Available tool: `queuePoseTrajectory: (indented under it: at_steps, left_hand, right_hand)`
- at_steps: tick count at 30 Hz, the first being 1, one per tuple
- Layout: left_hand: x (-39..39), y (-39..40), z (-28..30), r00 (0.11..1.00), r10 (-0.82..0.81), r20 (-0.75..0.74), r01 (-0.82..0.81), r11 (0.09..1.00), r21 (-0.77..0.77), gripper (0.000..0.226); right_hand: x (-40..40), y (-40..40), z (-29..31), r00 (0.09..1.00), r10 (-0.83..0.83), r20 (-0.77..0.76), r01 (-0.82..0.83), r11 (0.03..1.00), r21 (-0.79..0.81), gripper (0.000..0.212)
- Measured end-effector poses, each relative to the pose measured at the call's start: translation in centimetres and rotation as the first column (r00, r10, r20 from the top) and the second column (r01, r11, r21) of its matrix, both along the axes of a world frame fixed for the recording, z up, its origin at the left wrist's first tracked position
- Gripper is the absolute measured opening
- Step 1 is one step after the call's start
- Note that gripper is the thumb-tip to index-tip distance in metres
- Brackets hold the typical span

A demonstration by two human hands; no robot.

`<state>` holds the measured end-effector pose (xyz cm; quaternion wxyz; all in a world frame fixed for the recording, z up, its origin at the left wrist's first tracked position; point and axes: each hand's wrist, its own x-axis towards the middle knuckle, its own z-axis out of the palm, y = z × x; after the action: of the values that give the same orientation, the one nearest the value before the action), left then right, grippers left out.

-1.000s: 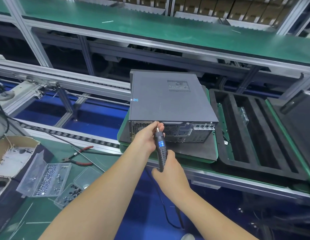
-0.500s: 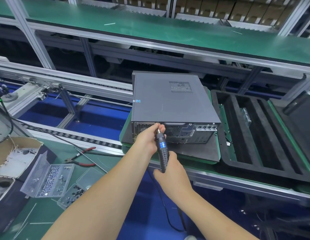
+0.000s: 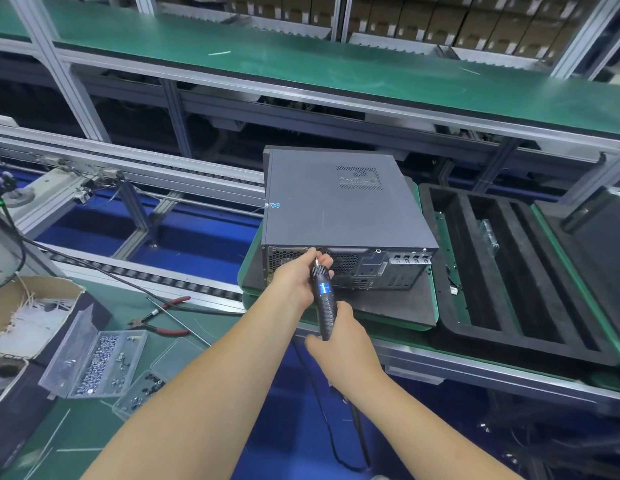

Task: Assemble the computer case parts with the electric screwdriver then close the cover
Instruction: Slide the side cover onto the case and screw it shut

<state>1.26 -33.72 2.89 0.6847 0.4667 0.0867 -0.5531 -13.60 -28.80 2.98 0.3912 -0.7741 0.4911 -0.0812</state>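
A dark grey computer case (image 3: 336,209) lies on its side on a green-edged pallet (image 3: 398,306), cover on top, rear panel facing me. My right hand (image 3: 339,337) grips the lower handle of the black electric screwdriver (image 3: 323,299), whose tip points at the top edge of the rear panel. My left hand (image 3: 298,271) pinches the bit end of the screwdriver against the panel near the fan grille. The bit tip and any screw are hidden behind my fingers.
A clear plastic box of screws (image 3: 94,362) and a smaller one (image 3: 142,393) sit on the green bench at lower left, with red-handled pliers (image 3: 163,317) beyond. A black foam tray (image 3: 509,271) lies right of the case. Conveyor rails (image 3: 128,174) run behind.
Both hands and the screwdriver stay at the same spot on the rear panel; only the camera view has shifted slightly.
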Motion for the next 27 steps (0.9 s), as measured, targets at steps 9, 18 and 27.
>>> queuePoseTrajectory:
  at_steps: [9, 18, 27]
  left_hand:
    - [-2.7, 2.7, -0.7, 0.99, -0.09, -0.109, 0.087, 0.996, -0.033, 0.05]
    - [-2.9, 2.1, 0.3, 0.996, -0.038, -0.084, 0.043, 0.997, 0.063, 0.056]
    - [-2.6, 2.1, 0.1, 0.996, -0.064, -0.056, 0.067, 0.997, 0.045, 0.056]
  right_hand:
    - [0.2, -0.5, 0.8, 1.0, 0.025, -0.015, -0.024, 0.999, 0.027, 0.039]
    - [1.0, -0.9, 1.1, 0.998, 0.028, -0.048, -0.025, 0.999, 0.049, 0.074]
    - [0.9, -0.9, 1.4, 0.997, 0.025, -0.068, -0.021, 0.999, 0.05, 0.057]
